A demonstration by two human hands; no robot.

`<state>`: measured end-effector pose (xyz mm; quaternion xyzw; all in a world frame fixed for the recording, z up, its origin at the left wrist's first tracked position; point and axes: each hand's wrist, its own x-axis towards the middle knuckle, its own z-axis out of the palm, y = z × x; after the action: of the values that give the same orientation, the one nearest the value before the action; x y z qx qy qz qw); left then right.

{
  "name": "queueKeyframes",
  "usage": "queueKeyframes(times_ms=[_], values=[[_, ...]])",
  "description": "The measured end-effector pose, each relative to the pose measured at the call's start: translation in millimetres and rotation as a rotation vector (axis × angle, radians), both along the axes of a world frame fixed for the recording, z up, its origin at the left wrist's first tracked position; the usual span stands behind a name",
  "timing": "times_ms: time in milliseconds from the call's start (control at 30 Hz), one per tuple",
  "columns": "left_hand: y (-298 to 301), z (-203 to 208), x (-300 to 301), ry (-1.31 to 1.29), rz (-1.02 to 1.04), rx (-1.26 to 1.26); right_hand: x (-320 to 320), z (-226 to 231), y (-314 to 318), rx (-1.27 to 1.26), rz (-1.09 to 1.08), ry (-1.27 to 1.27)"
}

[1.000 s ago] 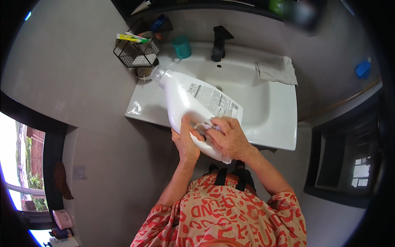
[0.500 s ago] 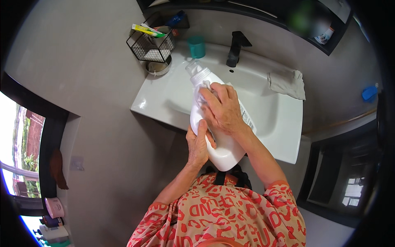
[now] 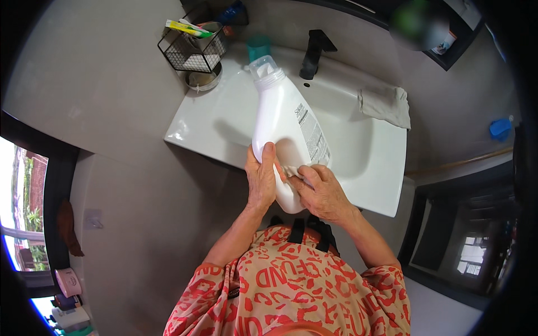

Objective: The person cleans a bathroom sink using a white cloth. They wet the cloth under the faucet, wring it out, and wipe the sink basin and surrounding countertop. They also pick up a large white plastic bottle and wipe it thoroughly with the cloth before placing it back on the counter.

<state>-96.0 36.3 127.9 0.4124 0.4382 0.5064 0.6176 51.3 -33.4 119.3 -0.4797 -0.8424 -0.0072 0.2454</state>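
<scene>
A large white plastic bottle (image 3: 277, 112) with a clear cap is tilted over the front of the white washbasin (image 3: 358, 179), its neck pointing away from me. My left hand (image 3: 262, 176) grips its handle on the left side, thumb on top. Near the bottle's lower end, my right hand (image 3: 322, 193) is closed on a white cloth (image 3: 292, 171), pressing it to the surface beside the handle. Much of the cloth is hidden under my fingers. A printed label (image 3: 314, 137) shows on the bottle's right face.
Behind the basin stands a black faucet (image 3: 316, 53), with a teal cup (image 3: 258, 49) to its left. A wire basket (image 3: 193, 56) holds tubes above a round dish (image 3: 203, 81). On the right rim lies a grey cloth (image 3: 386, 106). A dark shelf (image 3: 445, 56) juts out at upper right.
My right hand has moved with the white cloth from the bottle's upper part down to its lower end by the handle. My left hand still holds the bottle, which now shows more of its label.
</scene>
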Motion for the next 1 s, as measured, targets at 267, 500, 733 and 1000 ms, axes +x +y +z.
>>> queueKeyframes(times_ms=[267, 500, 733, 1000], values=[[4, -6, 9, -0.088, 0.038, 0.017, 22, 20, -12, -0.336, -0.023, 0.652], [-12, -5, 12, -0.420, -0.143, -0.076, -45, 21, 25, 0.151, -0.147, 0.478], [-11, -13, 14, -0.673, -0.189, -0.117, -35, -10, 11, 0.399, -0.186, 0.289], [-13, -1, 13, -0.681, -0.231, -0.025, -4, -43, -37, 0.119, -0.369, 0.443]])
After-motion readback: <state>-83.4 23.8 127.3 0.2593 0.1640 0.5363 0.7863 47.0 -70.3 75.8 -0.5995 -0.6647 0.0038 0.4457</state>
